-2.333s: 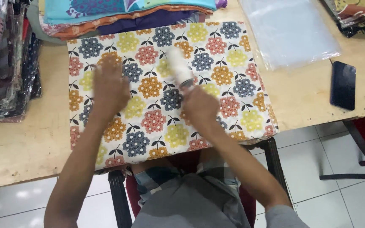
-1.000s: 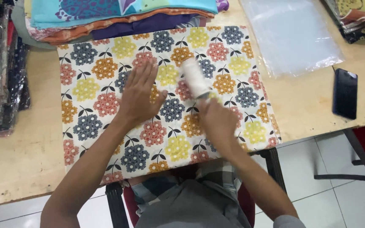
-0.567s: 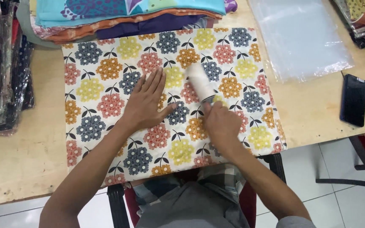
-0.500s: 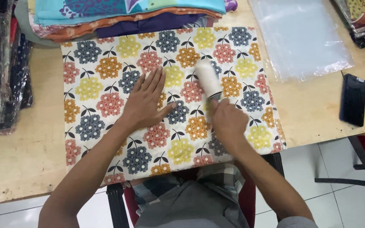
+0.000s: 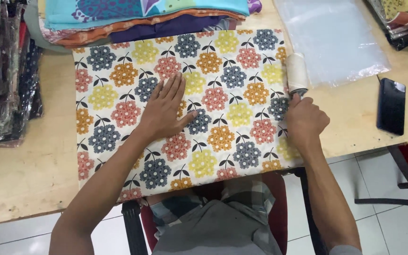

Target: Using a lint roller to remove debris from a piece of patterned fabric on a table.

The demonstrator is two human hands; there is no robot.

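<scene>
1. Light is bright, even and soft, seemingly from overhead; colours look true.
2. Shadows are faint: a thin dark edge lies under the left hand [image 5: 166,111] and beside the right hand [image 5: 305,120].
3. The clear plastic bag [image 5: 331,38] beyond the right hand shows pale sheen.
4. Focus is sharp around both hands, without motion blur.
5. Slight wide-angle bending appears along the table edge [image 5: 24,208] near the left forearm.

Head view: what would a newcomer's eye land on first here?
The flower-patterned folded cloth covering the middle of the wooden table, with the left hand pressed flat on it. At its right edge, the right hand holds a white lint roller, beside a clear plastic bag.
</scene>
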